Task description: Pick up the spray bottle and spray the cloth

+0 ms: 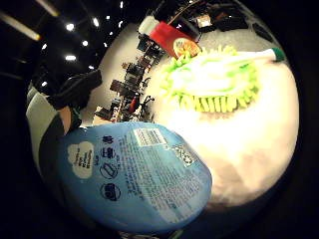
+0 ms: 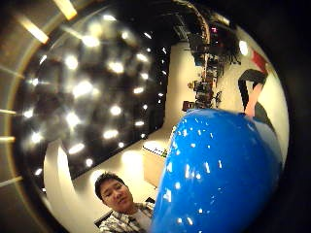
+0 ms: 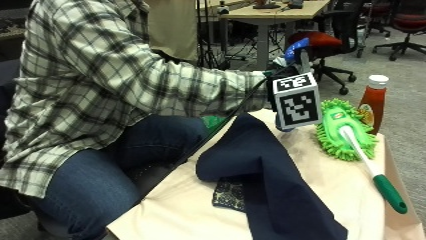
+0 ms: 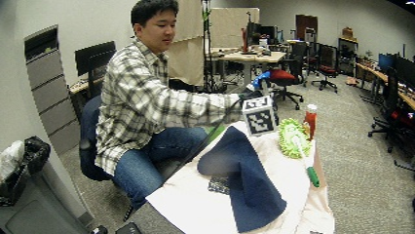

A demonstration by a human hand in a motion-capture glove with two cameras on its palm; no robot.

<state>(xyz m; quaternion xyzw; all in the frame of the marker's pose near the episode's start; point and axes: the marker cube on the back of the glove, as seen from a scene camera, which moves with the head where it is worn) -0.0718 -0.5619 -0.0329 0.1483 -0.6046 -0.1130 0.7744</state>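
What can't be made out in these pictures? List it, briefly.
- Right hand: its grip on the spray bottle shows in no view; the palm views show only the blue body.
- Patterned item: outside view, mostly under the navy cloth.
- Red sauce bottle: its base sits behind the green duster.

We see an open office with grey carpet and plain pale walls. A light wooden desk stands behind the work table, cluttered on top, items too small to tell. A red-seated office chair sits beside it, with more dark rolling chairs further back. A grey filing cabinet stands against the near wall, a dark monitor next to it. In the thumb-side palm view we see a dark ceiling with rows of small round lights.
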